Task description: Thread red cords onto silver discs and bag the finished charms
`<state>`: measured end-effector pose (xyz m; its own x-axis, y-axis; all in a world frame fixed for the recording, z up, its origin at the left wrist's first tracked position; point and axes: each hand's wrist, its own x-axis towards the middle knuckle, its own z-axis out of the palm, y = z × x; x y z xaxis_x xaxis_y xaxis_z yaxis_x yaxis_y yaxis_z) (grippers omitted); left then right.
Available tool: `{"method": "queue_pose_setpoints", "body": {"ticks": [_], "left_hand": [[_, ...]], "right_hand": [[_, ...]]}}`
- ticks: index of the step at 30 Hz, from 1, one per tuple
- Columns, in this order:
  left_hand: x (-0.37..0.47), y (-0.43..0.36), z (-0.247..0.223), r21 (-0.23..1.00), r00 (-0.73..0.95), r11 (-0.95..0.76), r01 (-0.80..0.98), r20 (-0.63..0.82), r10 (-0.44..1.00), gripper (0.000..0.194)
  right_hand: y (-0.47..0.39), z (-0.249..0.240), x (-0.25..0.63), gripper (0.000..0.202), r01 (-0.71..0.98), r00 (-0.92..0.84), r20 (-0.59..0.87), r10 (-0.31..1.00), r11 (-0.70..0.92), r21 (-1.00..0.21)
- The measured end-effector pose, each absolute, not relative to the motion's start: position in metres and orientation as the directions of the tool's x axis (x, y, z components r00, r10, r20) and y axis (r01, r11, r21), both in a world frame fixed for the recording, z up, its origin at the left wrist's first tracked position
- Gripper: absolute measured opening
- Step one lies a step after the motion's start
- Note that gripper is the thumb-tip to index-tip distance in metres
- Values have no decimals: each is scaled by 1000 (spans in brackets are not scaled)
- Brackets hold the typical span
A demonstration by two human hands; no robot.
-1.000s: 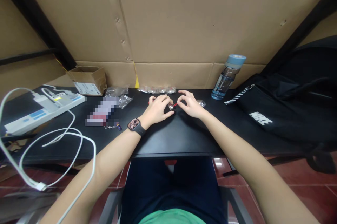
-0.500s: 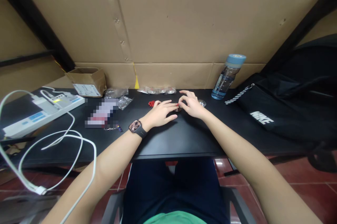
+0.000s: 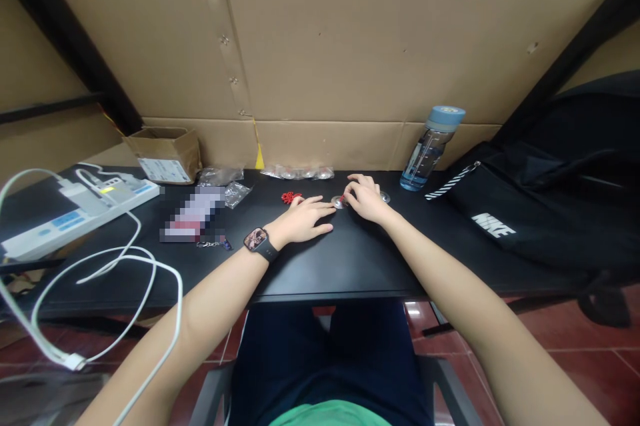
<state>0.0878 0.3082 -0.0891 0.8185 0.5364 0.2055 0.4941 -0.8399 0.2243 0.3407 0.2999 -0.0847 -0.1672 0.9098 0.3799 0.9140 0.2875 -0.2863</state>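
A small shiny round disc [image 3: 338, 203] lies on the black table in the middle, with a bit of red [image 3: 343, 198] at its centre. My right hand [image 3: 367, 201] has thumb and forefinger pinched on that red piece, its other fingers raised behind. Flat on the table, my left hand [image 3: 306, 220] spreads its fingers, and the longest fingertips reach the disc's left edge. A second shiny disc [image 3: 385, 197] shows partly from behind my right hand. Beyond my left thumb side and fingers lies a bundle of knotted red cord [image 3: 291, 197].
Clear plastic packets [image 3: 299, 173] line the cardboard wall near a yellow tassel [image 3: 259, 158]. A water bottle [image 3: 425, 156] and a black bag [image 3: 520, 213] stand right. Leftward are a small carton [image 3: 167, 153], a power strip [image 3: 80, 219] and white cables [image 3: 155, 259].
My left fingers have drawn back slightly left, and my right hand has shifted a little right. More of the disc now shows between them.
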Motion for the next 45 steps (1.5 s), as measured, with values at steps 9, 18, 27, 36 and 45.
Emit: {"method": "queue_pose_setpoints", "body": {"ticks": [9, 18, 27, 36, 45], "left_hand": [[84, 309, -85, 236, 817, -839, 491, 209, 537, 42], [72, 321, -81, 276, 830, -855, 439, 239, 504, 34], [63, 316, -60, 286, 739, -808, 514, 331, 587, 23], [38, 335, -56, 310, 453, -626, 715, 477, 753, 20], [35, 335, -62, 167, 441, -502, 848, 302, 845, 26]], "right_hand": [[313, -69, 370, 23, 889, -89, 472, 877, 284, -359], [300, -55, 456, 49, 871, -148, 114, 982, 184, -455], [306, -64, 453, 46, 832, -179, 92, 980, 200, -518], [304, -59, 458, 40, 832, -192, 57, 980, 193, -519], [303, -57, 459, 43, 839, -189, 7, 982, 165, -518]]}}
